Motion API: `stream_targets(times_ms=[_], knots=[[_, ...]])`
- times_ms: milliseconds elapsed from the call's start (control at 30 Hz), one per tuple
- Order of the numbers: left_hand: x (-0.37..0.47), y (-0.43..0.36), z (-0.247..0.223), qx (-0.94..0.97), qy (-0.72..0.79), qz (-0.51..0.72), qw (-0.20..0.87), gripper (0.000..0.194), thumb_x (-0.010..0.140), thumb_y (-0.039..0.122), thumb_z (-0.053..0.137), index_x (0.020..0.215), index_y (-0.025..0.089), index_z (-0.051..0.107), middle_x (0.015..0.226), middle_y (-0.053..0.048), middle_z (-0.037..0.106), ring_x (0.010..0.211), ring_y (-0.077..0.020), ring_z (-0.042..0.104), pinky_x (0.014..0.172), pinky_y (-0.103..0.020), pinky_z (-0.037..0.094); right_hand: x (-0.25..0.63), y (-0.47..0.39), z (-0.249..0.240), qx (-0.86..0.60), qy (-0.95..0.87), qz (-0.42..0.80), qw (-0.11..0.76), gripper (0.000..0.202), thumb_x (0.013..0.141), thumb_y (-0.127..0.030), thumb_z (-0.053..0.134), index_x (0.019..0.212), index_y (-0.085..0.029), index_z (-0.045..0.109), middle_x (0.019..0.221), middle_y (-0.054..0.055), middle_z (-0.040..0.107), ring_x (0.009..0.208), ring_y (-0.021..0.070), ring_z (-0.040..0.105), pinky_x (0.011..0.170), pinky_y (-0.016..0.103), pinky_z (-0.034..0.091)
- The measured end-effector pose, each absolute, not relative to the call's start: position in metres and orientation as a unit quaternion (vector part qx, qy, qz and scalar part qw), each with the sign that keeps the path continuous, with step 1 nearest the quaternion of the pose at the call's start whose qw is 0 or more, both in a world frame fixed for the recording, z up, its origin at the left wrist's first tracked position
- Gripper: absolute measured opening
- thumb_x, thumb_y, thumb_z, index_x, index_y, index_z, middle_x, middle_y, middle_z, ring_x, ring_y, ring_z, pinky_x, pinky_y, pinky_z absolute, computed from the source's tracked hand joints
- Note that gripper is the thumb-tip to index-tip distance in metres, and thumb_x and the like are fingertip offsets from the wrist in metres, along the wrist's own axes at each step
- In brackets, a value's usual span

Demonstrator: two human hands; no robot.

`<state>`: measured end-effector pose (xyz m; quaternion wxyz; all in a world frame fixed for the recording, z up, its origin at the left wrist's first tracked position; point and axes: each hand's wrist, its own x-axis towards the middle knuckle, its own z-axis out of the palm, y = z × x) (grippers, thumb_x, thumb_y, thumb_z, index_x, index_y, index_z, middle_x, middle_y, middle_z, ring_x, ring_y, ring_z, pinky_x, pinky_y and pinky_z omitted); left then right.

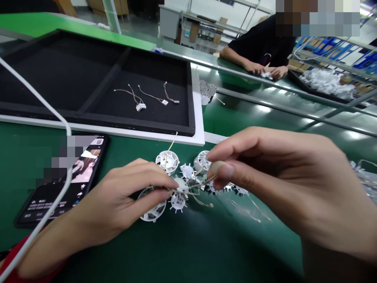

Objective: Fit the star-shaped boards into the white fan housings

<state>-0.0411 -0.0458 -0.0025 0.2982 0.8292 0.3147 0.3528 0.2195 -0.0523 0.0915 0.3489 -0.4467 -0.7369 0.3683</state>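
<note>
My left hand (pixel 126 200) is closed, with its thumb and index finger pinching the edge of a small white spoked disc (pixel 182 184). My right hand (pixel 282 188) is closed too, its thumb and fingertips gripping a thin beige wire (pixel 203 183) that runs from the disc. Just below, another white spoked disc (pixel 178 201) lies on the green table. Round white slotted housings (pixel 167 162) stand behind and beneath my left fingers. More small spoked discs (pixel 187 171) with loose wires lie between and under my hands, partly hidden.
A black divided tray (pixel 97 74) holds several small wired connectors (pixel 141 106). To the left lies a phone (pixel 85 169), crossed by a white cable (pixel 68 157). Across the metal rails, a person's hands (pixel 266 72) handle white parts beside a pile of white pieces (pixel 328 84).
</note>
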Motion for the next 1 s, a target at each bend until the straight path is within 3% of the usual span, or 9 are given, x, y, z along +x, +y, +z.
stream_targets(times_ms=[200, 333, 433, 567, 667, 733, 800, 900, 1000], knots=[[-0.040, -0.044, 0.000, 0.816, 0.330, 0.359, 0.310, 0.021, 0.103, 0.022, 0.068, 0.119, 0.035, 0.073, 0.107, 0.004, 0.078, 0.094, -0.0168, 0.076, 0.084, -0.022, 0.063, 0.214, -0.055, 0.092, -0.461, -0.740, 0.326, 0.364, 0.010, 0.099, -0.021, 0.076, 0.094, -0.029, 0.080, 0.082, -0.004, 0.082, 0.066, 0.0172, 0.079, 0.058, 0.025, 0.064], [-0.047, -0.047, -0.001, 0.819, 0.301, 0.356, 0.334, 0.033, 0.103, 0.026, 0.071, 0.133, 0.039, 0.069, 0.136, 0.001, 0.074, 0.121, -0.0228, 0.074, 0.100, -0.028, 0.065, 0.214, -0.055, 0.084, -0.470, -0.756, 0.290, 0.351, 0.011, 0.101, -0.021, 0.074, 0.094, -0.026, 0.079, 0.083, -0.005, 0.080, 0.067, 0.0134, 0.075, 0.057, 0.022, 0.059], [-0.052, -0.052, -0.005, 0.819, 0.295, 0.341, 0.354, 0.044, 0.103, 0.023, 0.068, 0.141, 0.045, 0.065, 0.151, 0.004, 0.066, 0.130, -0.0243, 0.071, 0.107, -0.031, 0.064, 0.214, -0.054, 0.081, -0.467, -0.755, 0.282, 0.365, 0.011, 0.101, -0.020, 0.074, 0.092, -0.026, 0.079, 0.082, -0.005, 0.079, 0.068, 0.0129, 0.075, 0.059, 0.021, 0.059], [-0.054, -0.056, -0.005, 0.812, 0.283, 0.353, 0.369, 0.048, 0.103, 0.016, 0.062, 0.138, 0.048, 0.066, 0.144, 0.009, 0.070, 0.123, -0.0210, 0.074, 0.105, -0.031, 0.066, 0.210, -0.053, 0.083, -0.477, -0.733, 0.275, 0.399, 0.011, 0.101, -0.020, 0.075, 0.093, -0.027, 0.079, 0.084, -0.006, 0.079, 0.070, 0.0126, 0.075, 0.062, 0.022, 0.061], [-0.052, -0.057, 0.000, 0.798, 0.253, 0.402, 0.371, 0.060, 0.098, 0.009, 0.063, 0.139, 0.052, 0.064, 0.132, 0.012, 0.075, 0.094, -0.0150, 0.079, 0.086, -0.028, 0.071, 0.206, -0.055, 0.088, -0.484, -0.688, 0.298, 0.451, 0.011, 0.098, -0.020, 0.079, 0.092, -0.029, 0.078, 0.082, -0.008, 0.079, 0.070, 0.0135, 0.076, 0.064, 0.026, 0.063], [-0.050, -0.055, 0.004, 0.784, 0.271, 0.436, 0.349, 0.059, 0.095, 0.008, 0.067, 0.135, 0.051, 0.067, 0.122, 0.014, 0.077, 0.081, -0.0131, 0.075, 0.084, -0.028, 0.071, 0.205, -0.055, 0.090, -0.475, -0.640, 0.298, 0.526, 0.017, 0.099, -0.015, 0.077, 0.090, -0.029, 0.077, 0.081, -0.007, 0.077, 0.070, 0.0140, 0.075, 0.066, 0.028, 0.064], [-0.047, -0.052, 0.007, 0.760, 0.308, 0.469, 0.328, 0.050, 0.094, 0.009, 0.069, 0.127, 0.046, 0.072, 0.112, 0.014, 0.077, 0.082, -0.0122, 0.073, 0.084, -0.025, 0.069, 0.204, -0.055, 0.091, -0.455, -0.601, 0.305, 0.582, 0.023, 0.102, -0.012, 0.069, 0.090, -0.030, 0.076, 0.082, -0.006, 0.076, 0.071, 0.0145, 0.075, 0.068, 0.029, 0.065], [-0.043, -0.047, 0.006, 0.759, 0.343, 0.460, 0.308, 0.036, 0.098, 0.013, 0.070, 0.123, 0.038, 0.071, 0.114, 0.011, 0.074, 0.094, -0.0095, 0.072, 0.086, -0.015, 0.063, 0.205, -0.055, 0.089, -0.437, -0.601, 0.344, 0.574, 0.021, 0.104, -0.011, 0.069, 0.095, -0.029, 0.077, 0.084, -0.006, 0.078, 0.070, 0.0135, 0.075, 0.067, 0.027, 0.067], [-0.043, -0.046, 0.000, 0.795, 0.359, 0.391, 0.295, 0.032, 0.105, 0.031, 0.071, 0.135, 0.038, 0.065, 0.133, 0.007, 0.071, 0.119, -0.0133, 0.070, 0.107, -0.016, 0.057, 0.202, -0.058, 0.087, -0.454, -0.578, 0.355, 0.578, 0.021, 0.100, -0.005, 0.073, 0.094, -0.025, 0.076, 0.081, -0.006, 0.077, 0.068, 0.0100, 0.075, 0.068, 0.019, 0.066]])
